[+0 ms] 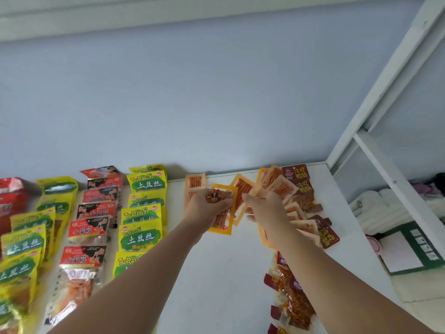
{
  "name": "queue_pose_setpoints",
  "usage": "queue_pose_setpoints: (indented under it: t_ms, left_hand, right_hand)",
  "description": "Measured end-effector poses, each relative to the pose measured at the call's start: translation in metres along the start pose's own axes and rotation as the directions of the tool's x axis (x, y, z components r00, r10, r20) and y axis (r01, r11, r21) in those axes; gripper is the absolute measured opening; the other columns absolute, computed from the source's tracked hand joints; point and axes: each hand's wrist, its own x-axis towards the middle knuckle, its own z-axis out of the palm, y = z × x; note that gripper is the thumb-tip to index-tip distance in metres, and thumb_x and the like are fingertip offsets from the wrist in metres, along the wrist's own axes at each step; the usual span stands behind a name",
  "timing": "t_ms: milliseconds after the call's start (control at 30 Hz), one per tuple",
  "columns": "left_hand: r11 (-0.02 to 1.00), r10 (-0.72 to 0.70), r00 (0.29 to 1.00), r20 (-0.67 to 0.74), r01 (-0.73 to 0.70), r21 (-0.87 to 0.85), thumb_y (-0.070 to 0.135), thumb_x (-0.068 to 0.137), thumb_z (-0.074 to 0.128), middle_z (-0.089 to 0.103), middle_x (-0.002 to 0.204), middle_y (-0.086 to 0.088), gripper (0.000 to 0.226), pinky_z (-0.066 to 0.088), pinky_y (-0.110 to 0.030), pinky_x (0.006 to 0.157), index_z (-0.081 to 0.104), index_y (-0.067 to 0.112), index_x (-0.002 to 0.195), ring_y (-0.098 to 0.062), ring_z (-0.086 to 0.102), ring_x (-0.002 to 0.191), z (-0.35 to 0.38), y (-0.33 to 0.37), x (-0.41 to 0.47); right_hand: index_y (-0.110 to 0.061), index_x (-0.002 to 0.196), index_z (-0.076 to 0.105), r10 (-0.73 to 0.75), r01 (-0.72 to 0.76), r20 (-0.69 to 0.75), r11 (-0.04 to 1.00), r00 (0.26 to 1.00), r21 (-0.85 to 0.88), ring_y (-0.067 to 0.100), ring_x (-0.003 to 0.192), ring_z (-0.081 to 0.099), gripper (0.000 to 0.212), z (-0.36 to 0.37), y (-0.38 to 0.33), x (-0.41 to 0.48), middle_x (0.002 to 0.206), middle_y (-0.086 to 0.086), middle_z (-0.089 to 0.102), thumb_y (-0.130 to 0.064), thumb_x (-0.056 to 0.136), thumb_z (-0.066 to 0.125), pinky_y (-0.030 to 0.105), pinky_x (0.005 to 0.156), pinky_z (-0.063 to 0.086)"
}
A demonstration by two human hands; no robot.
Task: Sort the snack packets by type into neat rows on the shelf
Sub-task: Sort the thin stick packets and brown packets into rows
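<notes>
My left hand [207, 208] grips an orange-framed snack packet [222, 219] over the white shelf [216, 273]. Just to its right, my right hand [266, 208] reaches into a loose pile of orange packets [279, 189] and pinches the edge of one. Dark red packets [298, 179] lie mixed into that pile. One orange packet [195, 185] lies apart at the back wall. On the left stand rows of yellow-green packets [140, 235] and red-black packets [88, 230].
More yellow-green packets [21, 251] and a red bag [12, 201] fill the far left. Dark red packets [292, 300] run down the shelf's right side. A white shelf post [385, 85] rises at the right, with folded white items [382, 210] beyond it.
</notes>
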Motion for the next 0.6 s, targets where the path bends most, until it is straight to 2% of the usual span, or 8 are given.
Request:
queue_pose_setpoints:
  t_ms: [67,167,200,267,333,400,533,600]
  left_hand:
    - [1.0,-0.001,1.0,-0.016,0.001,-0.017,0.031,0.08,0.086,0.078,0.083,0.002,0.024,0.059,-0.026,0.057,0.073,0.022,0.096,-0.013,0.076,0.074,-0.013,-0.008,-0.007]
    - [1.0,-0.013,0.998,-0.055,0.012,-0.02,0.03,0.087,0.08,0.079,0.084,0.001,0.015,0.056,-0.024,0.054,0.073,0.021,0.097,-0.012,0.076,0.072,-0.031,-0.02,-0.015]
    - [1.0,-0.021,0.996,-0.082,0.02,-0.008,0.03,0.09,0.077,0.079,0.085,0.001,0.012,0.056,-0.024,0.054,0.072,0.021,0.097,-0.011,0.076,0.072,-0.037,-0.024,-0.017]
    - [0.999,-0.045,0.99,-0.135,0.048,0.017,0.031,0.096,0.07,0.078,0.085,0.001,0.009,0.057,-0.026,0.057,0.07,0.022,0.096,-0.012,0.075,0.072,-0.048,-0.031,-0.017]
    - [0.996,-0.077,0.983,-0.167,0.084,0.032,0.031,0.099,0.065,0.076,0.088,0.001,0.009,0.058,-0.028,0.062,0.067,0.023,0.095,-0.016,0.074,0.077,-0.056,-0.037,-0.015]
    - [0.992,-0.101,0.977,-0.187,0.113,0.052,0.03,0.1,0.062,0.075,0.09,0.0,0.01,0.059,-0.03,0.066,0.065,0.025,0.092,-0.018,0.074,0.08,-0.059,-0.041,-0.012]
    - [0.986,-0.142,0.967,-0.212,0.157,0.058,0.028,0.098,0.064,0.075,0.089,0.0,0.008,0.059,-0.032,0.069,0.068,0.023,0.093,-0.018,0.073,0.079,-0.056,-0.047,-0.003]
    - [0.984,-0.148,0.965,-0.218,0.166,0.063,0.026,0.095,0.069,0.076,0.086,0.002,0.007,0.061,-0.036,0.072,0.07,0.022,0.089,-0.018,0.073,0.079,-0.053,-0.049,0.002]
  right_hand:
    - [-0.01,0.095,0.071,-0.016,0.012,0.075,0.999,0.997,0.044,0.022,0.078,0.076,0.011,0.017,0.001,-0.003,0.089,0.011,0.077,-0.022,0.093,0.071,0.033,0.063,0.063]
    - [-0.011,0.087,0.071,-0.092,0.094,0.08,0.995,0.993,-0.02,0.025,0.078,0.076,0.01,0.039,0.005,-0.009,0.087,0.013,0.076,-0.017,0.094,0.068,0.046,0.071,0.064]
    - [-0.01,0.088,0.07,-0.131,0.135,0.06,0.989,0.99,-0.064,0.026,0.079,0.075,0.011,0.044,0.007,-0.01,0.086,0.012,0.075,-0.018,0.095,0.067,0.046,0.072,0.063]
    - [-0.011,0.089,0.069,-0.241,0.238,0.006,0.953,0.97,-0.19,0.022,0.076,0.072,0.014,0.051,0.01,-0.013,0.081,0.007,0.073,-0.023,0.096,0.065,0.035,0.064,0.06]
    - [-0.015,0.087,0.066,-0.346,0.329,-0.016,0.903,0.938,-0.277,0.015,0.07,0.067,0.015,0.053,0.012,-0.018,0.076,0.001,0.069,-0.026,0.098,0.062,0.014,0.05,0.044]
    - [-0.022,0.08,0.057,-0.41,0.381,-0.026,0.868,0.912,-0.319,0.009,0.063,0.058,0.019,0.053,0.015,-0.023,0.07,-0.006,0.059,-0.026,0.099,0.06,0.011,0.049,0.039]
    - [-0.016,0.084,0.055,-0.365,0.336,0.009,0.846,0.931,-0.415,0.009,0.066,0.056,0.02,0.053,0.026,-0.028,0.074,-0.005,0.056,-0.027,0.101,0.055,0.016,0.052,0.034]
    - [-0.02,0.08,0.053,-0.326,0.316,0.052,0.849,0.944,-0.424,0.008,0.067,0.056,0.022,0.055,0.032,-0.03,0.074,-0.006,0.055,-0.026,0.1,0.055,0.017,0.054,0.034]
